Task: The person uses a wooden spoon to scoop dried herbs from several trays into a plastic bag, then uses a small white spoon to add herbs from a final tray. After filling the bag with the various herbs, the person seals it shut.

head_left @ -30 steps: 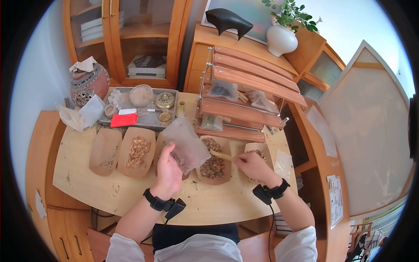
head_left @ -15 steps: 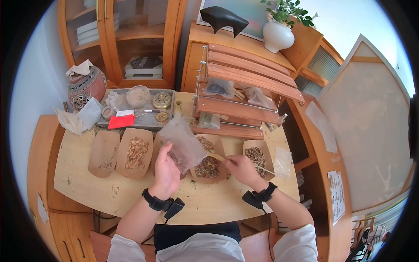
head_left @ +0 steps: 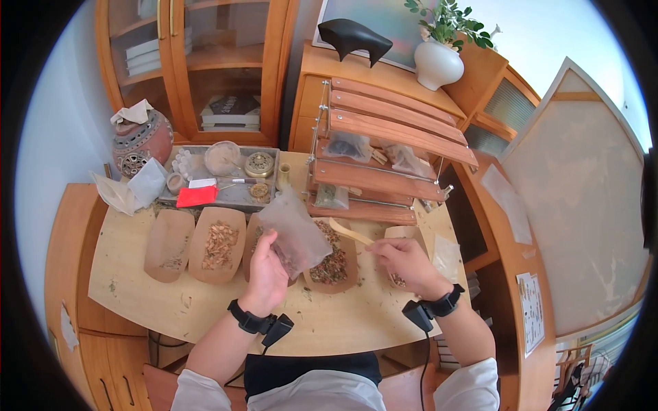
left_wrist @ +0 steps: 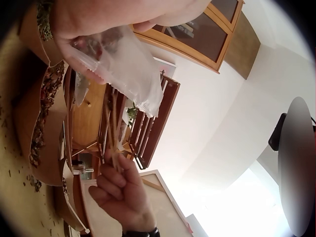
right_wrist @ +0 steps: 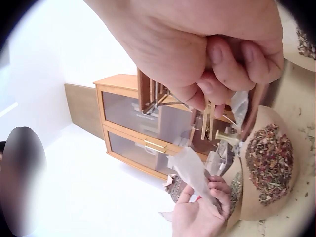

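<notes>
My left hand (head_left: pixel 266 274) grips a frosted translucent bag (head_left: pixel 295 229) with its top end pointing up and away. Small dark reddish bits show through its lower part. In my right hand (head_left: pixel 406 262), thumb and fingers pinch pale wooden tongs (head_left: pixel 351 233), with two slim arms showing in the right wrist view. The tongs' tips point left toward the bag, above a paper tray of mixed red, green and brown dried plant pieces (head_left: pixel 334 266). Nothing shows clearly between the tips. Another paper tray (head_left: pixel 404 233) is partly hidden behind the right hand.
Further left stand paper trays, one with orange-brown chips (head_left: pixel 219 245), one with few crumbs (head_left: pixel 169 236). Behind them lie a grey tray (head_left: pixel 233 204) of small vessels and a red packet (head_left: pixel 197 196). A slatted wooden rack (head_left: pixel 384 175) holding bags stands at the back.
My right hand with the tongs went left over the mixed plant pieces, then back right, and the tips are now lifted. The left hand and bag stayed nearly still.
</notes>
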Demonstrator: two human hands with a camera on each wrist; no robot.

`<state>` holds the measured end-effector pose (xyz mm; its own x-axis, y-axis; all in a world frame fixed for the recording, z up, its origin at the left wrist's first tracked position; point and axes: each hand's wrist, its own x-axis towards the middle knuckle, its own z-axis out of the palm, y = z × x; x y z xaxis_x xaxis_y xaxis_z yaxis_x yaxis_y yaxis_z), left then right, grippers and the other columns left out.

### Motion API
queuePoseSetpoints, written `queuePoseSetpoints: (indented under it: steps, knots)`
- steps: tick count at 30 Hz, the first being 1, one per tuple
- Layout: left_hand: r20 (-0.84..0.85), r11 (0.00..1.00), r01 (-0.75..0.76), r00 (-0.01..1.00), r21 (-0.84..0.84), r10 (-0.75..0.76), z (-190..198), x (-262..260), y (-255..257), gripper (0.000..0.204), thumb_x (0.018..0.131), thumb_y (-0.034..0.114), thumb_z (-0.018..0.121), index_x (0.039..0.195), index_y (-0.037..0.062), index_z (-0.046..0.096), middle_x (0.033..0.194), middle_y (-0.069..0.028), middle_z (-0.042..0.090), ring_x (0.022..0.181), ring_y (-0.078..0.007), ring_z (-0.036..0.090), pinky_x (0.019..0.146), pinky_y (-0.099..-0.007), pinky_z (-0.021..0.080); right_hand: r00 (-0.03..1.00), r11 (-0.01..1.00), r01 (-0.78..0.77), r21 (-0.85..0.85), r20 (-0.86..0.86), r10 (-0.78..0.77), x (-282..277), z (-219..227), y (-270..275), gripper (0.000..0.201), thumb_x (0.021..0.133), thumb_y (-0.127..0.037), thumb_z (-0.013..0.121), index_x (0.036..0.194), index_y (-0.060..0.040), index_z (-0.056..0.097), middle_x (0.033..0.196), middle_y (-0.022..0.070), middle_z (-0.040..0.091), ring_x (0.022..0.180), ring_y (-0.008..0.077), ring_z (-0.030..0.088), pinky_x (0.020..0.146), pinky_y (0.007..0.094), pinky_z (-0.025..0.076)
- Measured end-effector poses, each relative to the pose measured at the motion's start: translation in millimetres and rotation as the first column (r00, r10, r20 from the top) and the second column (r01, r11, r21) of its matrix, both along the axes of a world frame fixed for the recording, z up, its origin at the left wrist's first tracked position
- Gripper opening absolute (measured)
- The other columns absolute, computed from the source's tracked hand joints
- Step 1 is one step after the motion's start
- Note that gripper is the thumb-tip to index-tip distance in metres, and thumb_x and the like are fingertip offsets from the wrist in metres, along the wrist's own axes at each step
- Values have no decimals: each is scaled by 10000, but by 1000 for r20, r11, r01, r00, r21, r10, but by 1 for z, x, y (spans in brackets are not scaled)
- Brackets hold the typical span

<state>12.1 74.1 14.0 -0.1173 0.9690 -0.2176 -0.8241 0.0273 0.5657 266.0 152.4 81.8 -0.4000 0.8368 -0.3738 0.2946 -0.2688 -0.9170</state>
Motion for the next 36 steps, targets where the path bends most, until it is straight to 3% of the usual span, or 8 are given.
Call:
queuePoseSetpoints:
  steps: [2, 8, 11, 14, 23, 29, 32, 36]
  knots:
    - [5, 999, 30, 1000, 11, -30, -4, 1, 2, 489, 978, 375, 501, 1378, 106, 419, 1346, -39, 532, 1256, -202, 524, 1025, -397, 455, 1000, 999, 3, 51, -24, -1, -2, 12, -2, 238, 959, -165, 589, 1061, 16, 705, 666, -84, 447, 575, 7, 357, 499, 199, 255]
    - [-34, 994, 109, 994, 18, -108, -7, 2, 2, 434, 983, 368, 486, 1351, 145, 431, 1333, -26, 530, 1243, -183, 533, 989, -407, 481, 998, 985, -57, 161, 21, 54, -15, 24, -5, 289, 957, -224, 631, 1093, 20, 706, 671, -63, 519, 591, 24, 424, 526, 207, 342]
    - [-47, 993, 114, 993, 32, -112, -3, 5, 2, 427, 986, 366, 479, 1352, 150, 429, 1331, -24, 530, 1238, -180, 535, 992, -404, 478, 965, 878, -210, 430, 234, 116, -19, 29, -11, 332, 947, -257, 651, 1116, 26, 694, 683, -17, 575, 611, 49, 479, 561, 236, 410]
    - [-66, 992, 121, 991, 26, -119, -1, 5, 1, 427, 988, 364, 474, 1352, 146, 427, 1328, -25, 531, 1233, -182, 536, 1001, -405, 469, 923, 809, -277, 518, 378, 74, -23, 41, -22, 357, 937, -264, 664, 1125, 39, 676, 688, 17, 590, 637, 62, 502, 592, 256, 440]
    - [11, 997, -71, 997, -3, 71, -5, 0, 1, 437, 971, 375, 506, 1318, 112, 467, 1292, -35, 553, 1216, -192, 539, 1004, -401, 456, 929, 834, -199, 514, 369, -5, -2, 39, -9, 333, 910, -284, 667, 1114, -23, 700, 802, 180, 690, 689, 242, 663, 667, 331, 508]
    - [47, 986, -166, 985, -3, 166, -6, -1, 2, 471, 979, 375, 485, 1359, 98, 456, 1304, -35, 569, 1212, -203, 542, 1028, -375, 419, 749, 610, -517, 600, 662, -16, -32, -3, 0, 209, 893, -242, 609, 982, -97, 731, 825, 163, 693, 767, 348, 673, 675, 435, 538]
    - [44, 984, -175, 984, 15, 174, -3, -1, 2, 457, 967, 384, 519, 1324, 104, 474, 1278, -26, 568, 1197, -202, 548, 1013, -389, 434, 793, 494, -502, 710, 606, -66, -48, -16, 3, 173, 876, -243, 618, 920, -116, 729, 790, 145, 688, 746, 343, 672, 655, 447, 539]
    - [42, 987, -162, 986, 21, 161, 3, 0, 1, 471, 970, 382, 506, 1342, 96, 463, 1297, -38, 562, 1209, -206, 540, 1028, -390, 422, 690, 475, -609, 635, 720, -79, -45, -14, 4, 168, 865, -250, 620, 901, -124, 725, 751, 131, 678, 740, 336, 670, 660, 453, 538]
